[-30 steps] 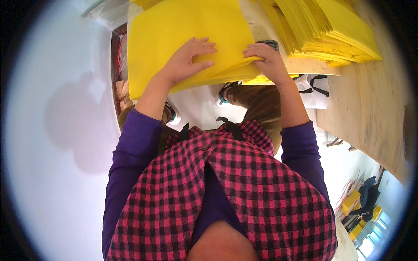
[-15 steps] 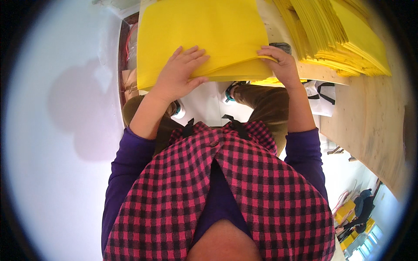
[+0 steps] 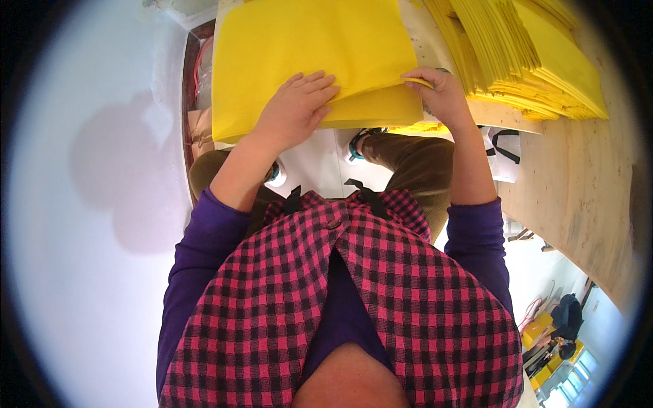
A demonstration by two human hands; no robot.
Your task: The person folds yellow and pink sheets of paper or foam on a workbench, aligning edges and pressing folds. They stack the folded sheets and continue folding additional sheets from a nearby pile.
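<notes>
A stack of flat yellow fabric-like sheets (image 3: 309, 41) lies in front of me at the table's near edge. My left hand (image 3: 299, 102) rests on the top sheet near its front edge, palm down with the fingers stretched out. At the right, my right hand (image 3: 442, 95) pinches the top sheet's near right corner between thumb and fingers. That corner is lifted and pulled back a little, so a yellow layer (image 3: 388, 107) underneath shows. Whether it is a sheet or a folded bag, I cannot tell.
Piles of folded yellow pieces (image 3: 503, 47) stand on the wooden table (image 3: 571, 177) to the right. A white bag with black handles (image 3: 503, 153) is below the table edge. Brown paper (image 3: 201, 129) sits at the left, beside the pale wall (image 3: 75, 272).
My left hand has slid slightly right across the sheet. My right hand has drawn the pinched corner a bit farther up and back, baring more of the layer beneath.
</notes>
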